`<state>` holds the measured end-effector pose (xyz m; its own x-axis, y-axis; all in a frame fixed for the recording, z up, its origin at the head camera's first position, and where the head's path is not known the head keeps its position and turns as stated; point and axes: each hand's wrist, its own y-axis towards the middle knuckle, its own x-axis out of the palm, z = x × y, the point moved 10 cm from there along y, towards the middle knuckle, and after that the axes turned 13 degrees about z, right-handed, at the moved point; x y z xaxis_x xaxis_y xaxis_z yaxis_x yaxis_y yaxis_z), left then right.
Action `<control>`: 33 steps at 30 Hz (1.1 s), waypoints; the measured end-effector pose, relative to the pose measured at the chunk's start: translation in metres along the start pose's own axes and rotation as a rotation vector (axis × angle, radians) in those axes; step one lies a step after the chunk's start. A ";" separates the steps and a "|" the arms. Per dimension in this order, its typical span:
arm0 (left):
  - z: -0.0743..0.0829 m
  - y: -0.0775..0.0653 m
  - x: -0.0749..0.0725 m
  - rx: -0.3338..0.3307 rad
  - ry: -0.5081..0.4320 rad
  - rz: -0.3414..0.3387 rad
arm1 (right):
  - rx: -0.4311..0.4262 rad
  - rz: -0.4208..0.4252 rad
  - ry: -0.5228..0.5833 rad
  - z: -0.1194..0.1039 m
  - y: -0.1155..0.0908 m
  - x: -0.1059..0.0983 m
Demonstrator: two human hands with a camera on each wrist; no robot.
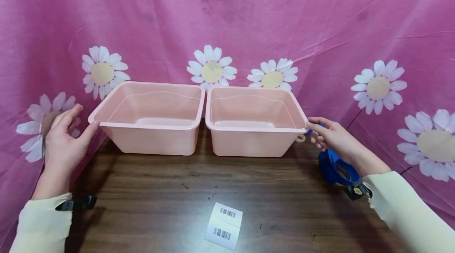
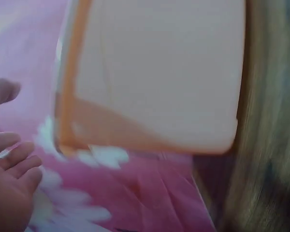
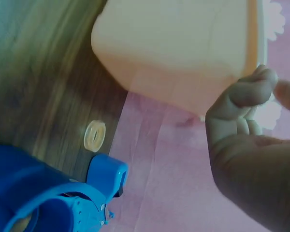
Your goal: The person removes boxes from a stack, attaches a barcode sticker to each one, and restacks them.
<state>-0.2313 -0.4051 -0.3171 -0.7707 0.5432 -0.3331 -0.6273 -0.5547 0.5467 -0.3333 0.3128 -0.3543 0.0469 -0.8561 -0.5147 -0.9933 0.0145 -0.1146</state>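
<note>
Barcode slip (image 1: 224, 225) is closest, bottom centre of the head frame, lying on the dark table (image 1: 160, 205). Two pink bins sit mid-frame beyond it, upright, end to end, long axes running left to right across the frame, rims just beside each other with a narrow gap at frame centre. Left bin (image 1: 153, 140) is left of centre, right bin (image 1: 249, 144) right of centre. Hands flank the pair, one per outer end, so the row lies between them. Left hand (image 1: 67, 142), at frame left, is spread wide, thumb at the near left corner of the left bin's rim (contact can't be told; left wrist view is blurred and shows a gap). Right hand (image 1: 332, 136), right of centre, pinches the right bin's outer near rim corner, narrow grip. Each bin's nearer hand is the same-side one. Blue tape dispenser (image 1: 332, 168) (by its look) sits under the right wrist, lower right; small pale ring (image 1: 300, 138) just beside the right bin. Flowered cloth (image 1: 160, 16) fills the upper frame.
</note>
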 end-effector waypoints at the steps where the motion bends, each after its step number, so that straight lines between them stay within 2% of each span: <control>1: 0.013 -0.005 -0.005 0.066 0.003 0.040 | 0.000 0.013 -0.005 0.001 -0.006 0.000; 3: 0.041 -0.021 -0.011 0.219 -0.054 0.068 | 0.006 0.040 -0.008 0.004 -0.018 0.003; 4: 0.056 -0.031 -0.013 0.296 -0.092 0.058 | 0.012 0.048 -0.011 0.005 -0.025 0.005; 7: 0.094 -0.065 -0.011 0.474 -0.163 -0.056 | 0.026 0.064 -0.011 0.009 -0.045 0.016; 9: 0.110 -0.086 -0.001 0.528 -0.166 -0.152 | 0.027 0.067 0.000 0.011 -0.058 0.025; 12: 0.120 -0.120 0.023 0.538 -0.127 -0.326 | 0.024 0.065 0.029 0.016 -0.076 0.044; 14: 0.119 -0.145 0.043 0.506 -0.114 -0.455 | 0.025 0.048 0.060 0.022 -0.088 0.064; 17: 0.111 -0.186 0.076 0.409 -0.136 -0.672 | 0.062 -0.014 0.111 0.038 -0.106 0.100; 20: 0.099 -0.223 0.104 0.254 -0.180 -0.872 | 0.140 -0.103 0.191 0.053 -0.123 0.135; 22: 0.093 -0.244 0.119 0.159 -0.193 -0.974 | 0.191 -0.153 0.239 0.060 -0.133 0.153; 24: 0.089 -0.261 0.129 0.081 -0.204 -1.047 | 0.236 -0.195 0.286 0.065 -0.142 0.168; 27: 0.087 -0.277 0.139 0.011 -0.218 -1.112 | 0.292 -0.233 0.329 0.068 -0.155 0.184; 31: 0.091 -0.285 0.148 -0.067 -0.244 -1.151 | 0.341 -0.272 0.376 0.068 -0.168 0.200; 33: 0.092 -0.286 0.152 -0.129 -0.267 -1.166 | 0.356 -0.292 0.394 0.067 -0.174 0.207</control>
<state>-0.1584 -0.1062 -0.4533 0.3055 0.8650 -0.3981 -0.9498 0.3063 -0.0636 -0.1440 0.1673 -0.4980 0.2017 -0.9767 -0.0733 -0.8456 -0.1359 -0.5162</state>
